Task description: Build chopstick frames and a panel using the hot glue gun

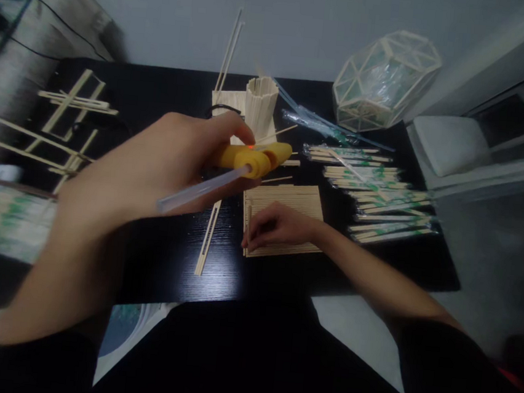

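Note:
My left hand [187, 152] is raised over the table, its fingers wrapped round a yellow hot glue gun [265, 160]. A translucent glue stick [202, 187] juts from its back end toward me, and a small orange light glows on it. Lower down, my right hand [273, 225] rests at the left part of a flat panel of wooden sticks [299, 200] laid side by side. Its fingers are pinched on a short wooden stick [249, 220] that lies across the panel's left edge. The gun's nozzle is hard to make out.
Behind stands a cup of upright sticks [260, 107]. Wrapped chopsticks [382, 196] lie at right, below a faceted stick-framed container [384, 78]. Stick frames [74, 104] are at left. Loose chopsticks [208, 238] lie on the black table [162, 267] beside the panel.

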Demonstrator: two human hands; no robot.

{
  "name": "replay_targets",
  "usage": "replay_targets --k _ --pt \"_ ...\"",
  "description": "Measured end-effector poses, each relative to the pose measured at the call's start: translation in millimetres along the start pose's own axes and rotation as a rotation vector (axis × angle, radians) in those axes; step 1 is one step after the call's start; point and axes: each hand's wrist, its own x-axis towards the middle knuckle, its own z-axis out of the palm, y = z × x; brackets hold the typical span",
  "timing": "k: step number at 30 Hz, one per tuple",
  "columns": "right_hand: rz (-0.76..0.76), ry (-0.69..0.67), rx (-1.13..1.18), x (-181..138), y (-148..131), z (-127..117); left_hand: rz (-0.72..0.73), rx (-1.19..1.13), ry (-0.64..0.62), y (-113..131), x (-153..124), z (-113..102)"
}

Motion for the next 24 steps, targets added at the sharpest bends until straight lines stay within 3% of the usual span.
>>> replay_targets --k 9,13,16,18,24 --pt "-0.075 -0.084 0.056 -3 -8 -6 -0.099 0.079 0.201 -3 -5 0" --pt "-0.221 -0.106 0.158 -5 -12 -22 -0.237 -0.025 0.395 -11 -30 7" --pt "-0.216 -0.054 0.209 -6 -8 -30 -0.300 -0.089 0.505 -22 -64 18" --pt "-0.167 -0.050 0.214 -6 -5 -33 -0.355 -0.056 0.319 -30 -88 27" --pt "-0.083 -0.047 0.102 -5 -3 -30 -0.273 -0.225 0.030 -37 -131 59"
